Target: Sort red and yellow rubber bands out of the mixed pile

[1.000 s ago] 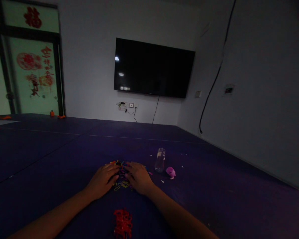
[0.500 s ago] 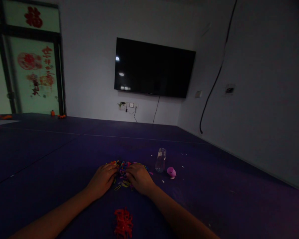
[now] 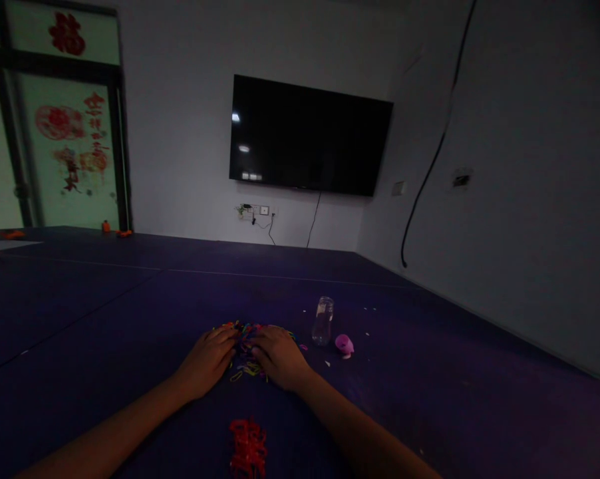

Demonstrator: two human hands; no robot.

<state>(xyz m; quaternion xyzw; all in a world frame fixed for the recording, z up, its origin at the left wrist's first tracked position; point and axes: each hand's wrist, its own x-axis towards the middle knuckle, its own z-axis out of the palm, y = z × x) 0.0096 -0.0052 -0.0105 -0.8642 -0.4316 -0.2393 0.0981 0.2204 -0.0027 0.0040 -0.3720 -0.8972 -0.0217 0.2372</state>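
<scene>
A loose pile of small colourful bands or clips [image 3: 250, 366] lies on the dark purple table. My left hand [image 3: 209, 359] rests on the pile's left side, palm down, its fingers laid over the pieces. From the right, my right hand [image 3: 279, 356] covers the other side in the same way, fingers spread over the pieces. The fingertips of both hands come close together without clearly touching. Nearer to me, between my forearms, sits a separate heap of red pieces [image 3: 249, 448]. Whether any piece is pinched under the fingers is hidden.
Right of my right hand stand a clear bottle [image 3: 322, 322] with no lid and a pink cap-like object [image 3: 344, 344]. Small white scraps dot the purple table [image 3: 430, 372]. Orange items [image 3: 124, 233] lie at the far left, and a wall rises behind.
My fingers have shifted very slightly over the pile, and a few pieces under them look a little rearranged. The bottle, pink object and red heap have not moved.
</scene>
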